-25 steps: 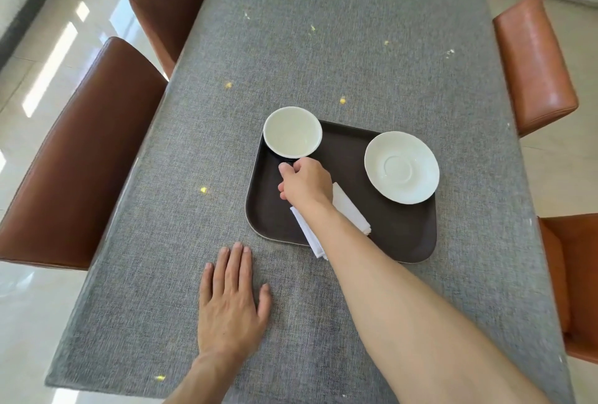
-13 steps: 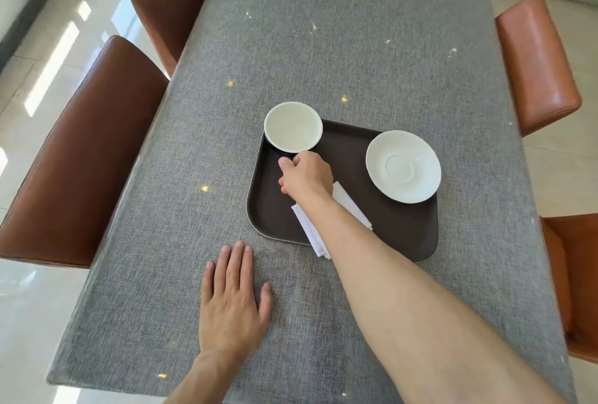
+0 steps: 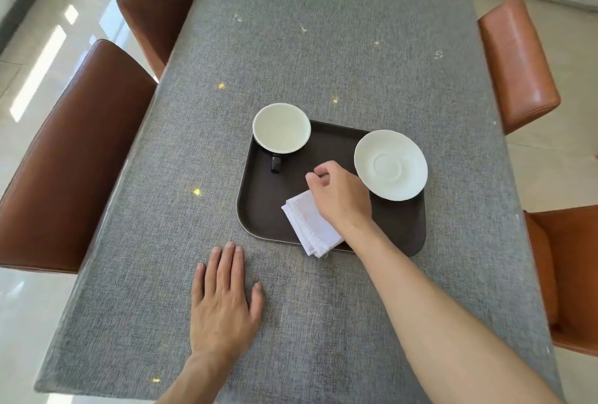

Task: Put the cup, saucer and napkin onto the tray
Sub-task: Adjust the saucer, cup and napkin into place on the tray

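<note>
A dark brown tray (image 3: 265,196) lies on the grey table. In its far left corner stands a cup (image 3: 281,128), white inside and dark outside, its dark handle pointing toward me. A white saucer (image 3: 390,165) rests on the far right part of the tray, overhanging the edge a little. A folded white napkin (image 3: 307,225) lies at the tray's near edge, one corner sticking out over the rim. My right hand (image 3: 339,195) hovers over the tray between cup and saucer, fingers loosely curled, holding nothing. My left hand (image 3: 223,300) lies flat on the table, fingers apart.
The table is covered with a grey cloth (image 3: 323,31). Brown leather chairs stand along the left side (image 3: 64,158) and orange-brown ones along the right (image 3: 517,64). The near table edge is just below my left wrist.
My right hand has let go of the cup's handle and drawn back to the right, above the napkin. The cup's handle now shows. My left hand has not moved.
</note>
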